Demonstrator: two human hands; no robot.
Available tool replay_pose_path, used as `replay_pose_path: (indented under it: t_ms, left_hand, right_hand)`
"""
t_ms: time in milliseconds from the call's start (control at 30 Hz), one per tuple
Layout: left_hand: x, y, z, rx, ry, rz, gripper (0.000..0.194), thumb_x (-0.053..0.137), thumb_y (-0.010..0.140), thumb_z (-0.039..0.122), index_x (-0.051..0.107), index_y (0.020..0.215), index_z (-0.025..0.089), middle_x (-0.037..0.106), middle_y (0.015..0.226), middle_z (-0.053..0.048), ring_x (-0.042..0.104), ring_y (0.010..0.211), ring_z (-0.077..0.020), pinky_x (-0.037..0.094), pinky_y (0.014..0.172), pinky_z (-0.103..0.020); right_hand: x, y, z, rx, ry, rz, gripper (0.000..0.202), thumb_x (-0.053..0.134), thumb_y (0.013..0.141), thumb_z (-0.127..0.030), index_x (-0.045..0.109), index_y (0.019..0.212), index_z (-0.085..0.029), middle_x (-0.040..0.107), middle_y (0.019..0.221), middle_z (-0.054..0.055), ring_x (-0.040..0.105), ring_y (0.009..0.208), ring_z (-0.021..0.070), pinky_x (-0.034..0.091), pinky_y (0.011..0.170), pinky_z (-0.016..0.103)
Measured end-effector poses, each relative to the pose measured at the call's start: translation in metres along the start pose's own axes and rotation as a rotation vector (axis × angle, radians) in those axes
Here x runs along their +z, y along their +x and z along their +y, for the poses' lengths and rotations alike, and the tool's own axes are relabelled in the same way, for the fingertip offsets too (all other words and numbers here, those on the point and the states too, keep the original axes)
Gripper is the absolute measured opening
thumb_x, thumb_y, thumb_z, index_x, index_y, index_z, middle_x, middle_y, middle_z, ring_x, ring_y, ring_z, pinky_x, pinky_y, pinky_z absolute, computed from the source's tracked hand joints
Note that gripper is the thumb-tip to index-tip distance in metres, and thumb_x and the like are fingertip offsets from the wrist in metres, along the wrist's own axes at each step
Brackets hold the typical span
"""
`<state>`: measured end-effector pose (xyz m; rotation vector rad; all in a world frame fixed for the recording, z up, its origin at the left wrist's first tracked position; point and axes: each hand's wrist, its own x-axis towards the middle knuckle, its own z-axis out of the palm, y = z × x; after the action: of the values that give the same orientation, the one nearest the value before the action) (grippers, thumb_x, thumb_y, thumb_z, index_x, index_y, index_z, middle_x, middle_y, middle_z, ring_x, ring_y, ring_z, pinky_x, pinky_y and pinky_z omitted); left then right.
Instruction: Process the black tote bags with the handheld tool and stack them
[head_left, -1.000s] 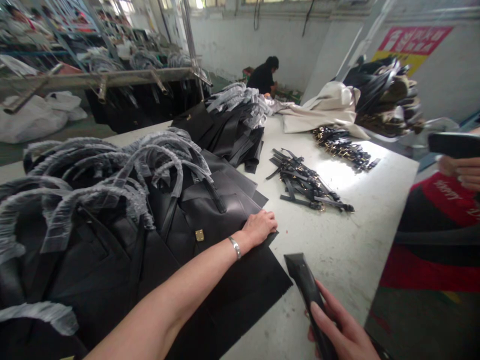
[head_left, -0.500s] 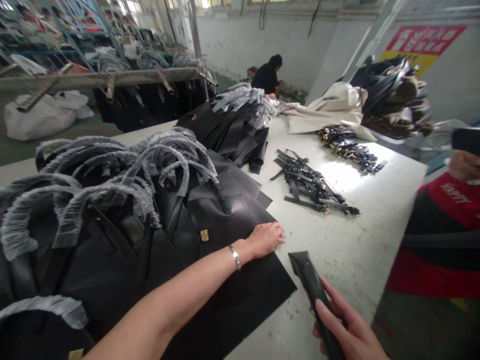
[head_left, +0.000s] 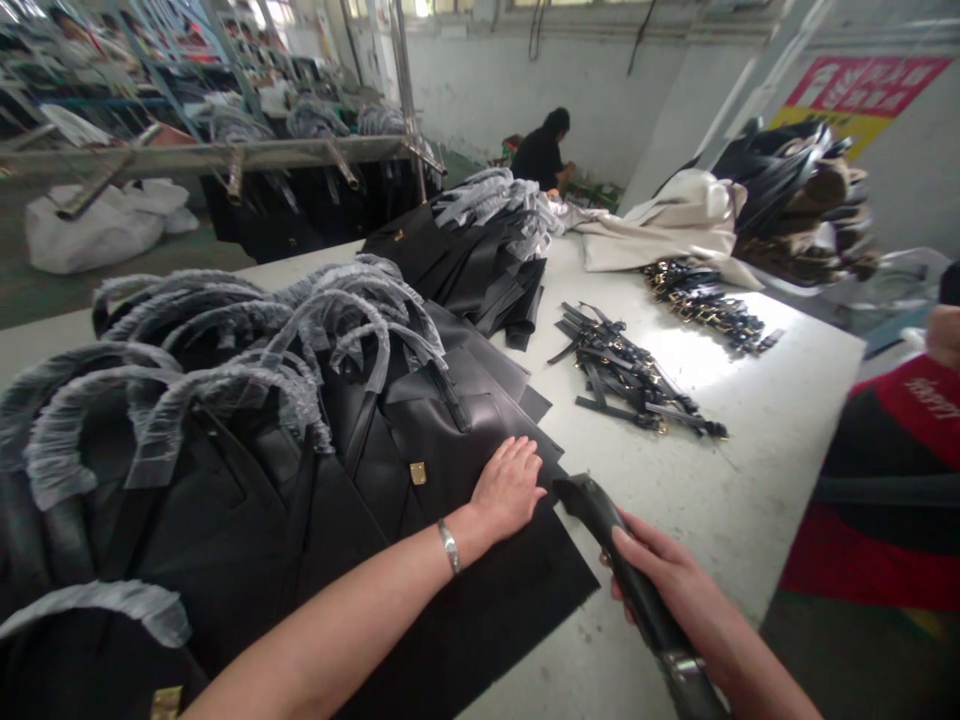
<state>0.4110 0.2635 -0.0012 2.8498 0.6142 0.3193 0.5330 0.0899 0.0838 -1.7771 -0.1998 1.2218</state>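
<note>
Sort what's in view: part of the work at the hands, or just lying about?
At the hands:
Black handheld tool, in right hand
Black panels, left hand resting on them

Lying about:
Two piles of strap pieces with metal fittings
Beige material
Farther black stack with plastic-wrapped handles

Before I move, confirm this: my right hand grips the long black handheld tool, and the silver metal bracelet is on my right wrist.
One detail is wrong: the head view shows the silver metal bracelet on your left wrist. Your right hand does grip the long black handheld tool.
</note>
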Motion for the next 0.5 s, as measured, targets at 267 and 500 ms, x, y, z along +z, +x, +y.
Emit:
replay_pose_path:
  t_ms: [267, 500]
  left_hand:
    - [-0.011, 0.022, -0.007, 0.049, 0.07, -0.049, 0.016, 0.058, 0.094, 0.026, 0.06, 0.106, 0.015, 0.067, 0.106, -0.01, 0.062, 0.101, -0.0228, 0.049, 0.091, -0.037]
    - [-0.006, 0.066, -0.015, 0.285, 0.052, -0.188, 0.018, 0.05, 0.095, 0.01, 0.067, 0.09, 0.013, 0.065, 0.092, -0.011, 0.064, 0.088, -0.0212, 0.051, 0.066, -0.029]
  right_hand:
    - [-0.001, 0.01, -0.007, 0.056, -0.019, -0.078, 0.061, 0.071, 0.079, -0.047, 0.057, 0.131, -0.021, 0.065, 0.074, 0.002, 0.061, 0.051, 0.0166, 0.049, 0.039, 0.026]
    - [-0.001, -0.019, 0.009, -0.05, -0.046, 0.053, 0.083, 0.072, 0.075, -0.057, 0.046, 0.143, -0.017, 0.062, 0.065, -0.002, 0.058, 0.05, 0.0166, 0.048, 0.042, 0.026]
